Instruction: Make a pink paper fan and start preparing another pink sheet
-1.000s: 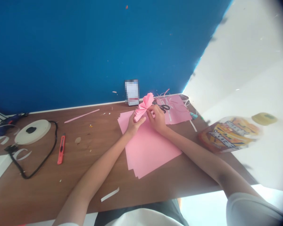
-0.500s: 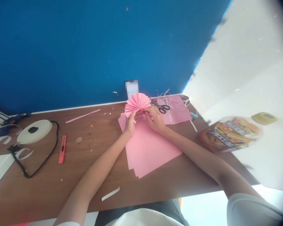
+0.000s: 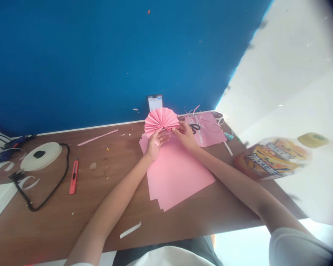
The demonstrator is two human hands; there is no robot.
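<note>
Holding a pleated pink paper fan (image 3: 161,121) just above the far side of the table (image 3: 113,207), both hands close on its lower edge. The left hand (image 3: 154,145) pinches near the hinge at the bottom left, and the right hand (image 3: 186,135) grips the bottom right corner. The fan spreads upward and away from the person, its straight base running left to right between the hands, about equally near each. Which fingers clamp the folds is hard to tell from here. A stack of pink sheets (image 3: 177,173) lies beneath, with scissors (image 3: 194,128) just beyond the right hand.
</note>
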